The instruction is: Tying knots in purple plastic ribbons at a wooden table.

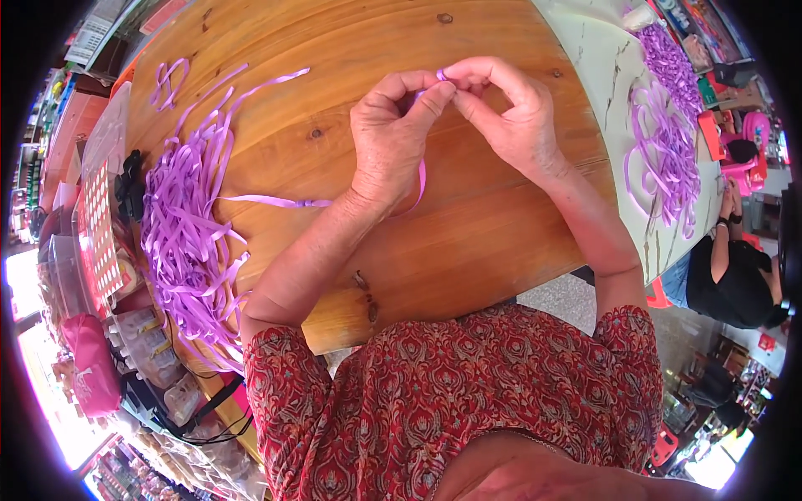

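Note:
Over the wooden table point(501, 225), my two hands meet at a small loop of purple ribbon point(421, 179). My left hand point(391, 138) pinches the ribbon between thumb and fingers. Fingertips of my right hand point(510, 113) close on the same loop from the other side. A length of the ribbon hangs down past my left wrist and curves onto the wood. Beyond my left forearm lies a large tangled heap of purple ribbons point(188, 225). One knotted strand point(276, 201) runs from near the heap toward my left forearm.
One looped ribbon point(170, 83) lies apart at the far left. On the white marbled table point(614, 108) at right are more purple ribbons point(668, 159). Another person point(735, 275) in black sits beyond it. Clear plastic boxes and a pink pouch point(90, 365) crowd the left edge.

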`<state>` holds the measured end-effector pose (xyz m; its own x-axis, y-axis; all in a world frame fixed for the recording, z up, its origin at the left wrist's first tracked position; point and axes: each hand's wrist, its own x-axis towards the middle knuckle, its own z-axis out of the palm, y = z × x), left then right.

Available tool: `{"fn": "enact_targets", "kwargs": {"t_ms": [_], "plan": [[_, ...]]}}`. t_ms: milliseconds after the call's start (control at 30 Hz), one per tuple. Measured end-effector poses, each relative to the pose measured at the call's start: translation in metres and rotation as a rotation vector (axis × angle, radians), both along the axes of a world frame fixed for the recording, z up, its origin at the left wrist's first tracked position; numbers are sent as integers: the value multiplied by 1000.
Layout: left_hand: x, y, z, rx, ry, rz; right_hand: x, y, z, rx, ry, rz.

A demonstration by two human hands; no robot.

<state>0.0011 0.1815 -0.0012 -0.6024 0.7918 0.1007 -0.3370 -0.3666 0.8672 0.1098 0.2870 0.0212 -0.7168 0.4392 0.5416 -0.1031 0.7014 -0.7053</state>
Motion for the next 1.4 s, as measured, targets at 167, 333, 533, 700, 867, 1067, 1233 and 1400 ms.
{"fn": "enact_targets", "kwargs": {"t_ms": [167,333,533,700,867,1067,1233,1400], "plan": [[-5,-5,2,-14,-98,-87,1,7,0,-353,-55,133],[-7,-8,11,-139,-133,-112,5,11,0,-374,-112,202],[-12,-8,6,-261,25,-118,6,10,2,498,-35,27],[-20,-10,12,-378,97,-213,6,19,2,753,83,139],[-21,-7,2,-305,99,-227,9,22,14,601,37,79],[-10,-6,10,-305,96,-98,-12,29,-6,367,298,147],[-9,-10,1,-239,78,-53,7,3,11,86,-34,89],[-4,-6,0,-181,63,-75,7,9,-9,-122,21,85]]}}
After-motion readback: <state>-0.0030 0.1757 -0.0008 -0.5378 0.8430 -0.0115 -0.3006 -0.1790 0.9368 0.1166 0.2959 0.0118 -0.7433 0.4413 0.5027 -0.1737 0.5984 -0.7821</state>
